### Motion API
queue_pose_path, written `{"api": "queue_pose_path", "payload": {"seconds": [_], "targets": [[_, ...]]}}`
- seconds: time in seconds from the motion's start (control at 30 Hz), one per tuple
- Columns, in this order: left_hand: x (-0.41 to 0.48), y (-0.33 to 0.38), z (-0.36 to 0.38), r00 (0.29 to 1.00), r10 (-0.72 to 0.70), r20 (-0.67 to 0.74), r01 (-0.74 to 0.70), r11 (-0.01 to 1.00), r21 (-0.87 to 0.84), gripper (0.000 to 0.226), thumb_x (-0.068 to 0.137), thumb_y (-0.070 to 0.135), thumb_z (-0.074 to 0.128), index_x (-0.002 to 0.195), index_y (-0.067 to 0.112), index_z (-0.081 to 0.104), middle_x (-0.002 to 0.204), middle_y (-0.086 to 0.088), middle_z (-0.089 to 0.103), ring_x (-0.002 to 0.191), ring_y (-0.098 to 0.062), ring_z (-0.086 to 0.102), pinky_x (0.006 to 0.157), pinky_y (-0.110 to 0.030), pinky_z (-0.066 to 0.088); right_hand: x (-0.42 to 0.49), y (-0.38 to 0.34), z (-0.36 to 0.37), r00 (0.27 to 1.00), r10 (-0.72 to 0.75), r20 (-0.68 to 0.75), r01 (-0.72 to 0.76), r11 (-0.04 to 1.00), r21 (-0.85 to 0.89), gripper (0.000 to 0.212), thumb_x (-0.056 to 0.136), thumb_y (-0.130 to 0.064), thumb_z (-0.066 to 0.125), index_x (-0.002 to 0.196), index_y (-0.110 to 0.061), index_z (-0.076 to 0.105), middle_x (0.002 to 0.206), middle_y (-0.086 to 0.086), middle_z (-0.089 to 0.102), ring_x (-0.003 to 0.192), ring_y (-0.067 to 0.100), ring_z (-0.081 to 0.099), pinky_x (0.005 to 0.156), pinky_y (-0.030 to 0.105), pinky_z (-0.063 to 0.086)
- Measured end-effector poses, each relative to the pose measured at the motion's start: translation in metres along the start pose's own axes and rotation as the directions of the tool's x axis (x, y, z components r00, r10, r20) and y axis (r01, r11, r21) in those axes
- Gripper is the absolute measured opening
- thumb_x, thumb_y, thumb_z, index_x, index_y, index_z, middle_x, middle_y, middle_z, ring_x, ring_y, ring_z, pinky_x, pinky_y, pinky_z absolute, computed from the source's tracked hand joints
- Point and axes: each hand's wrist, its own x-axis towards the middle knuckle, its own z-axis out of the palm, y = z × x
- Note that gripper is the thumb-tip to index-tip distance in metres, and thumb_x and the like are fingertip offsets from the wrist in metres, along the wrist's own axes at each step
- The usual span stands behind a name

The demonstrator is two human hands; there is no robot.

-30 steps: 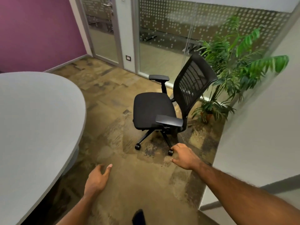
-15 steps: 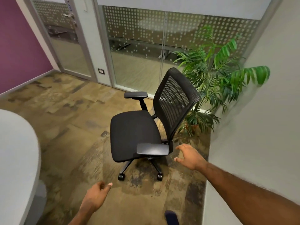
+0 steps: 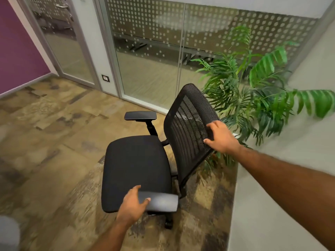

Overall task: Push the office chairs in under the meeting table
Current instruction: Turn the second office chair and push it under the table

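A black office chair point(image 3: 135, 169) with a mesh back stands on the carpet in the middle of the view, its seat facing left. My left hand point(image 3: 133, 205) grips the front end of the chair's near armrest point(image 3: 161, 201). My right hand point(image 3: 220, 137) holds the right edge of the mesh backrest point(image 3: 188, 127), fingers curled over it. The far armrest point(image 3: 140, 115) is free. Only a small grey corner of the meeting table point(image 3: 8, 232) shows at the bottom left.
A leafy potted plant point(image 3: 253, 98) stands just behind the chair on the right. A grey wall point(image 3: 281, 205) runs along the right side. Glass partitions and a glass door point(image 3: 67, 44) close the far side. Open carpet point(image 3: 45, 142) lies to the left.
I have stepped closer to the chair. Both hands rose from hanging free: the left closed on the near armrest, the right on the backrest. The table slid almost out of view.
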Motion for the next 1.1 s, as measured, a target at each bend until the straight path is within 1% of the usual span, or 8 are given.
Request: {"api": "queue_pose_path", "payload": {"seconds": [0.13, 0.2, 0.33, 0.47, 0.6, 0.73, 0.9, 1.1], "targets": [[0.048, 0.023, 0.024, 0.999, 0.034, 0.024, -0.036, 0.996, 0.083, 0.074, 0.095, 0.046, 0.064, 0.155, 0.015, 0.033, 0.156, -0.006, 0.041, 0.144, -0.025, 0.038, 0.116, -0.039, 0.036, 0.047, 0.016, 0.006, 0.993, 0.114, 0.028, -0.117, 0.988, 0.104, 0.091, 0.084, -0.045, 0.076, 0.154, -0.011, 0.029, 0.16, 0.013, 0.021, 0.144, 0.035, 0.034, 0.121, 0.043, 0.031], [0.07, 0.023, 0.044, 0.991, 0.048, 0.123, -0.072, 0.977, 0.202, 0.077, 0.095, 0.048, 0.062, 0.157, 0.015, 0.03, 0.16, -0.008, 0.035, 0.146, -0.026, 0.034, 0.117, -0.039, 0.034, 0.069, 0.029, 0.014, 0.983, 0.174, 0.051, -0.178, 0.978, 0.105, 0.101, 0.083, -0.049, 0.076, 0.157, -0.009, 0.02, 0.16, 0.017, 0.017, 0.142, 0.04, 0.037, 0.119, 0.044, 0.033], [0.095, 0.004, 0.073, 0.973, 0.021, 0.23, -0.131, 0.871, 0.473, 0.09, 0.09, 0.063, 0.059, 0.16, 0.019, 0.022, 0.17, -0.005, 0.012, 0.156, -0.026, 0.012, 0.125, -0.049, 0.017, 0.091, 0.045, 0.024, 0.978, 0.193, 0.078, -0.202, 0.971, 0.128, 0.117, 0.076, -0.057, 0.08, 0.161, -0.021, 0.008, 0.158, 0.017, 0.032, 0.139, 0.038, 0.043, 0.115, 0.044, 0.037], [0.12, -0.001, 0.095, 0.951, 0.005, 0.308, -0.176, 0.83, 0.53, 0.106, 0.081, 0.073, 0.062, 0.162, 0.022, 0.016, 0.171, -0.001, 0.005, 0.157, -0.028, -0.001, 0.124, -0.059, 0.005, 0.098, 0.053, 0.028, 0.981, 0.19, -0.025, -0.178, 0.952, 0.248, 0.12, 0.064, -0.053, 0.09, 0.157, -0.025, 0.02, 0.152, 0.007, 0.048, 0.134, 0.032, 0.05, 0.111, 0.042, 0.039], [0.136, -0.009, 0.108, 0.912, -0.103, 0.396, -0.167, 0.789, 0.591, 0.121, 0.071, 0.082, 0.065, 0.162, 0.028, 0.006, 0.17, -0.003, 0.006, 0.155, -0.041, -0.007, 0.117, -0.074, 0.0, 0.101, 0.056, 0.032, 0.981, 0.188, -0.054, -0.17, 0.957, 0.236, 0.117, 0.062, -0.049, 0.092, 0.155, -0.029, 0.025, 0.146, 0.007, 0.055, 0.129, 0.034, 0.054, 0.109, 0.044, 0.041], [0.132, -0.02, 0.126, 0.916, -0.166, 0.366, -0.13, 0.739, 0.661, 0.128, 0.063, 0.082, 0.071, 0.161, 0.031, 0.006, 0.167, -0.008, 0.01, 0.153, -0.047, -0.001, 0.111, -0.082, 0.001, 0.098, 0.054, 0.034, 0.982, 0.174, -0.068, -0.154, 0.96, 0.233, 0.111, 0.064, -0.044, 0.092, 0.154, -0.029, 0.028, 0.146, 0.006, 0.055, 0.131, 0.033, 0.053, 0.112, 0.045, 0.04], [0.126, -0.027, 0.126, 0.94, -0.152, 0.307, -0.119, 0.697, 0.708, 0.122, 0.063, 0.081, 0.072, 0.158, 0.032, 0.015, 0.159, -0.01, 0.022, 0.148, -0.042, 0.017, 0.111, -0.082, 0.007, 0.085, 0.05, 0.035, 0.982, 0.175, -0.078, -0.153, 0.961, 0.23, 0.114, 0.066, -0.043, 0.091, 0.157, -0.021, 0.026, 0.151, 0.007, 0.05, 0.134, 0.033, 0.05, 0.113, 0.043, 0.038], [0.102, -0.048, 0.118, 0.949, -0.199, 0.244, -0.016, 0.745, 0.667, 0.116, 0.068, 0.079, 0.07, 0.159, 0.034, 0.014, 0.161, -0.009, 0.021, 0.15, -0.041, 0.015, 0.112, -0.081, 0.012, 0.06, 0.033, 0.039, 0.975, 0.213, -0.069, -0.193, 0.957, 0.219, 0.12, 0.066, -0.045, 0.091, 0.159, -0.018, 0.021, 0.152, 0.011, 0.047, 0.135, 0.034, 0.049, 0.114, 0.046, 0.04]]}}
